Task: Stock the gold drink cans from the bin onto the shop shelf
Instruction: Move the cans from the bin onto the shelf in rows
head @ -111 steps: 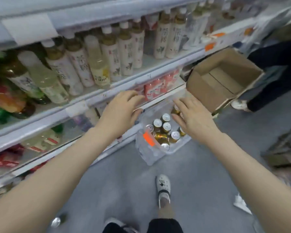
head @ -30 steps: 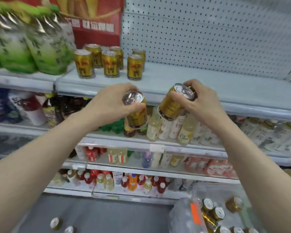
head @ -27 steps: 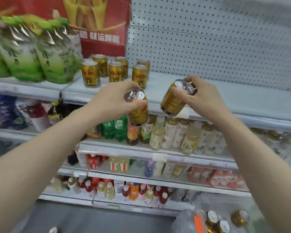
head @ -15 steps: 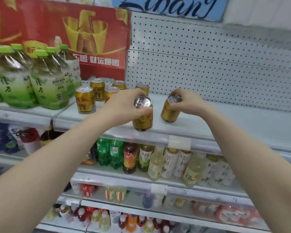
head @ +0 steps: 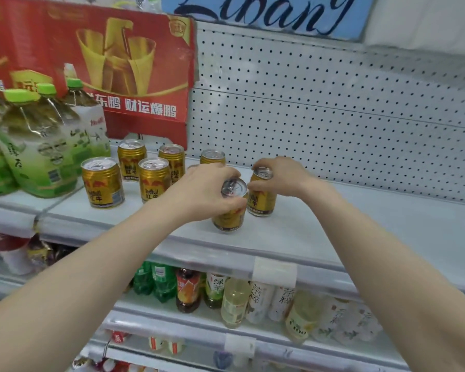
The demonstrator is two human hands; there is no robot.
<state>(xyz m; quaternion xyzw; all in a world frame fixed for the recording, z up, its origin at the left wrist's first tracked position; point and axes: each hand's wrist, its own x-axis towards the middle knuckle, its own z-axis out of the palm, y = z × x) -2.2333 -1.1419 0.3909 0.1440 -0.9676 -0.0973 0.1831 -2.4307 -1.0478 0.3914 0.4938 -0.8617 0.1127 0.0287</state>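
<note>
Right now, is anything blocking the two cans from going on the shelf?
Nothing visible. The left hand holds a front can, the right hand a back can, both at bare shelf; other gold cans stand apart, left and behind.

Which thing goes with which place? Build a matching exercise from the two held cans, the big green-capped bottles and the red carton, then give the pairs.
Things
1. left-hand can
2. right-hand can
3. green-capped bottles
4. red carton

Places
A. far left, beside the loose cans
B. at the back, behind the loose cans
C. nearest the front edge of the shelf
D. just behind and right of the other held can

Pairs: 1-C, 2-D, 3-A, 4-B
</note>
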